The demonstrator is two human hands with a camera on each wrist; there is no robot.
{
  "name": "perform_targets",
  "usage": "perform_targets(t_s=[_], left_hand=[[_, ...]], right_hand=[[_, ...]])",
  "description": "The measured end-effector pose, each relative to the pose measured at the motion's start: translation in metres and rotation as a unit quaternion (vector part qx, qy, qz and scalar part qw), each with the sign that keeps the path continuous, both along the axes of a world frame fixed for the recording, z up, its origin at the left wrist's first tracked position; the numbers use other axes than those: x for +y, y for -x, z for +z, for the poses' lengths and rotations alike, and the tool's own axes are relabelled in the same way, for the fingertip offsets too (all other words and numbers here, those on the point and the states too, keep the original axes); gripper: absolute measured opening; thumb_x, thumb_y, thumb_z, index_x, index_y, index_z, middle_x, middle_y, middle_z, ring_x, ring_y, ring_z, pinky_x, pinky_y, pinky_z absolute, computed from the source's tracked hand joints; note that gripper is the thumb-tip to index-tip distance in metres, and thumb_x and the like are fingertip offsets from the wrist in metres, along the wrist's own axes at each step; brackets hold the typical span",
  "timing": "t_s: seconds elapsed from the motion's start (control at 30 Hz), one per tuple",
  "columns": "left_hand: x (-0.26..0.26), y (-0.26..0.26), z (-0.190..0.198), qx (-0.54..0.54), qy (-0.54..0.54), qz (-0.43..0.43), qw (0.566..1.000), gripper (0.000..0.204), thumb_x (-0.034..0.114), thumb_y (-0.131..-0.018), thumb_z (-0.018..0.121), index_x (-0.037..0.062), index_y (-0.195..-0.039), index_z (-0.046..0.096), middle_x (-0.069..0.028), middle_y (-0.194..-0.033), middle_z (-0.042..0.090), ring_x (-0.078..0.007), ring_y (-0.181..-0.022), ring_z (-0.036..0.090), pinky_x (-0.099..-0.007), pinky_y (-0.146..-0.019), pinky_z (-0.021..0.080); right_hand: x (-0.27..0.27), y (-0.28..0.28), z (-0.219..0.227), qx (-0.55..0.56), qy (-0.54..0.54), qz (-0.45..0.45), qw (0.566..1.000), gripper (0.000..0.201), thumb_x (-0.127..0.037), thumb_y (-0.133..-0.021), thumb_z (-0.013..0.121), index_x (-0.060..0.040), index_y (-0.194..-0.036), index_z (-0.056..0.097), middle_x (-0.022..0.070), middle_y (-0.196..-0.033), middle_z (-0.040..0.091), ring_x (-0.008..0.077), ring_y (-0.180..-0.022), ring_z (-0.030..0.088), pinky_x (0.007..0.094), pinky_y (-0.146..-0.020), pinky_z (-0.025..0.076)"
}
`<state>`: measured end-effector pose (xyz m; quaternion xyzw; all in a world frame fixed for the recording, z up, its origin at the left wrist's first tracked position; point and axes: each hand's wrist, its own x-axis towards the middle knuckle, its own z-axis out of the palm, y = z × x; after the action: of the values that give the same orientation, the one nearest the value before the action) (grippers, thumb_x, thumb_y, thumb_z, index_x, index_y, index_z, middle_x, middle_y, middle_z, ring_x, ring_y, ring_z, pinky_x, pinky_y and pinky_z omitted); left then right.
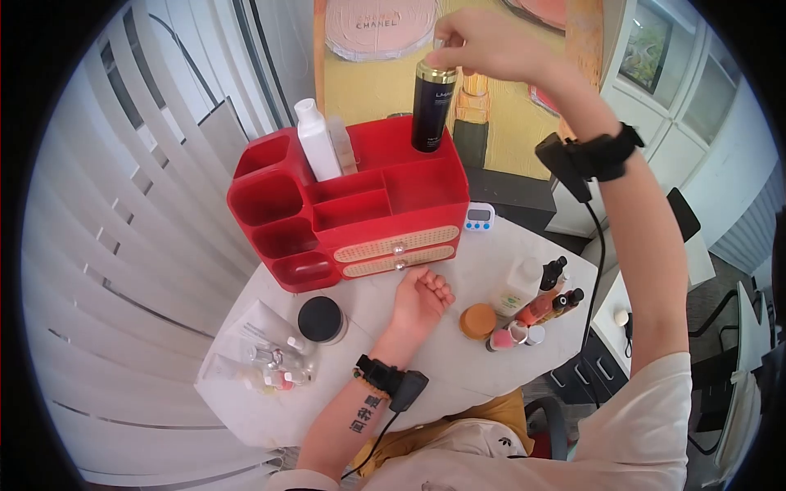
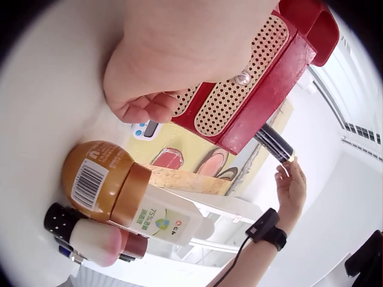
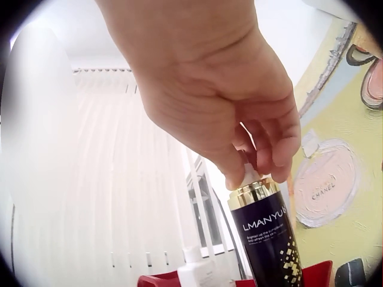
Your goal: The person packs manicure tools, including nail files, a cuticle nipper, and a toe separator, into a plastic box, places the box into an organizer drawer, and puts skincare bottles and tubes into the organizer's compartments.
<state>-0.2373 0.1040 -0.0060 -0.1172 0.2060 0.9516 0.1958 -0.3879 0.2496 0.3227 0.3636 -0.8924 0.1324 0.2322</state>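
My right hand point(image 1: 495, 47) pinches the top of a dark pump bottle point(image 1: 431, 110) with a gold collar, fingertips at its neck. The bottle stands upright at the back right compartment of a red cosmetics organizer point(image 1: 446, 190); the right wrist view shows its label point(image 3: 263, 230) close up. A white bottle point(image 1: 316, 141) and a clear one point(image 1: 342, 146) stand further left in that back row. On the table before the two woven-front drawers point(image 1: 399, 250) lies my left hand point(image 1: 419, 301), holding nothing, its fingers loosely curled.
Right of my left hand stand an amber jar point(image 1: 477, 322), a white bottle point(image 1: 521, 286) and several small cosmetics. A black-lidded jar point(image 1: 321, 319) and clear small bottles point(image 1: 282, 360) are on the left. A small timer point(image 1: 480, 217) sits beside the organizer, before a painting point(image 1: 368, 86).
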Motion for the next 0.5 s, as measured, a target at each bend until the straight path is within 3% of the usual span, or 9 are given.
perform_targets(t_s=[0.07, 0.13, 0.37, 0.43, 0.5], left_hand=[[-0.001, 0.000, 0.000, -0.005, -0.004, 0.002, 1.000, 0.026, 0.022, -0.095, 0.054, 0.0129, -0.074, 0.042, -0.0022, -0.071, 0.045, -0.0192, -0.070, 0.045, -0.0353, -0.073, 0.043], [-0.001, 0.000, -0.002, 0.000, 0.003, 0.002, 1.000, 0.026, 0.022, -0.095, 0.055, 0.0131, -0.074, 0.042, -0.0022, -0.071, 0.045, -0.0193, -0.071, 0.046, -0.0353, -0.074, 0.043], [0.000, -0.001, 0.002, -0.002, 0.016, -0.001, 1.000, 0.026, 0.023, -0.095, 0.055, 0.0137, -0.074, 0.042, -0.0020, -0.072, 0.045, -0.0195, -0.072, 0.048, -0.0350, -0.075, 0.044], [0.001, -0.001, 0.003, -0.003, 0.018, -0.002, 1.000, 0.026, 0.023, -0.095, 0.055, 0.0141, -0.074, 0.042, -0.0018, -0.072, 0.045, -0.0194, -0.072, 0.048, -0.0353, -0.075, 0.044], [0.001, -0.001, 0.003, -0.003, 0.018, -0.003, 1.000, 0.026, 0.023, -0.095, 0.055, 0.0142, -0.074, 0.042, -0.0018, -0.072, 0.045, -0.0194, -0.072, 0.048, -0.0353, -0.075, 0.044]], right_hand=[[-0.005, 0.015, -0.012, -0.039, 0.033, 0.003, 0.999, 0.029, -0.027, -0.090, 0.072, 0.0005, -0.091, 0.061, 0.0099, -0.074, 0.065, 0.0172, -0.063, 0.064, 0.0323, -0.059, 0.049], [-0.010, 0.023, -0.022, 0.011, -0.012, 0.002, 1.000, 0.031, -0.025, -0.089, 0.073, 0.0022, -0.091, 0.060, 0.0119, -0.075, 0.065, 0.0188, -0.065, 0.066, 0.0346, -0.060, 0.051], [-0.018, 0.043, -0.053, -0.003, -0.058, -0.035, 0.998, 0.032, -0.025, -0.088, 0.072, 0.0050, -0.091, 0.064, 0.0188, -0.082, 0.068, 0.0271, -0.069, 0.069, 0.0387, -0.066, 0.054], [-0.018, 0.052, -0.061, 0.047, -0.069, -0.029, 0.996, 0.034, -0.027, -0.087, 0.073, 0.0060, -0.093, 0.066, 0.0205, -0.084, 0.069, 0.0299, -0.072, 0.070, 0.0387, -0.070, 0.054], [-0.018, 0.059, -0.062, 0.057, -0.062, -0.024, 0.996, 0.036, -0.028, -0.087, 0.072, 0.0069, -0.092, 0.066, 0.0207, -0.084, 0.069, 0.0285, -0.071, 0.070, 0.0388, -0.068, 0.055]])
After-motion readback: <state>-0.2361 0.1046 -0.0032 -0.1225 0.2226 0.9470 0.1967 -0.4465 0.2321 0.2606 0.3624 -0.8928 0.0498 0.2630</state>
